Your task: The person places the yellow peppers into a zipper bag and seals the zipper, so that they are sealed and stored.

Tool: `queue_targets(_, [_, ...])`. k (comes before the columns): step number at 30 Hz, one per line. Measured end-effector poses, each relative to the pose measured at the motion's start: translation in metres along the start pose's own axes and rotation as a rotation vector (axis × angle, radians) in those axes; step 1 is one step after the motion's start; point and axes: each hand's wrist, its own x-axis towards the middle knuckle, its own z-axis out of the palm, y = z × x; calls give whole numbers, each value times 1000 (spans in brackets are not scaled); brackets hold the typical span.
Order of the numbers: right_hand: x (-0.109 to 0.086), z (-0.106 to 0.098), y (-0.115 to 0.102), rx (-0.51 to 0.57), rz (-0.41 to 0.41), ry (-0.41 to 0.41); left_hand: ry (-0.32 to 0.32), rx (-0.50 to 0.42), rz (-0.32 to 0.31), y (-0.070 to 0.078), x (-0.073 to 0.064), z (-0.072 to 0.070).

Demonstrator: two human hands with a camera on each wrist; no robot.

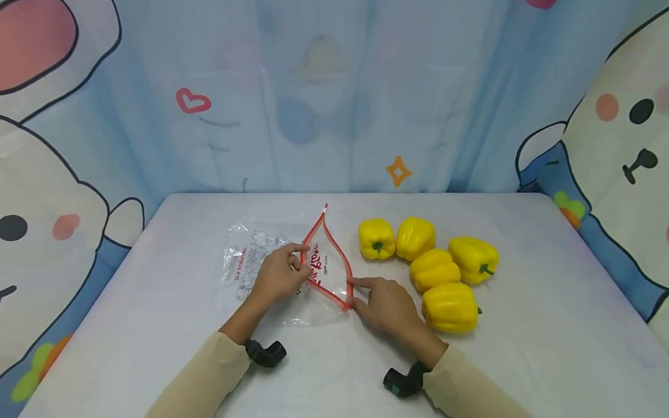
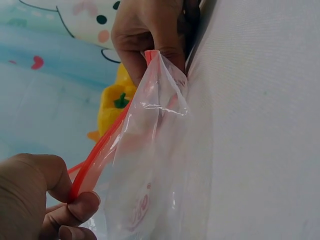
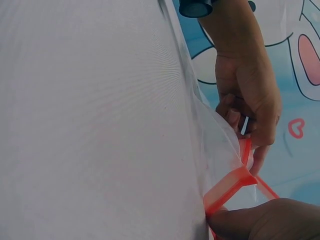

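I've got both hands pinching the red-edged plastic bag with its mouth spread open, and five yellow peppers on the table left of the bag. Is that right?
Not quite: the five yellow peppers lie to the right of the bag, as the head view shows. The left hand and right hand do pinch its red edge, mouth spread open.
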Motion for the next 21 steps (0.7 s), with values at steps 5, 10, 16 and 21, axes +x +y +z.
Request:
queue_targets(5, [0,-1,0,-2,-4,0,18,-15,24,1,1,0])
queue_targets(10, [1,-2,0,-4,-2,1,39,-11,29,3,1,-3])
queue_targets(16, [1,-3,0,-8,-1,-3,44,-17,20,4,0,-5])
queue_targets(21, [0,-3,-2,-7,13,-20,54,-32,17,2,-3,-5])
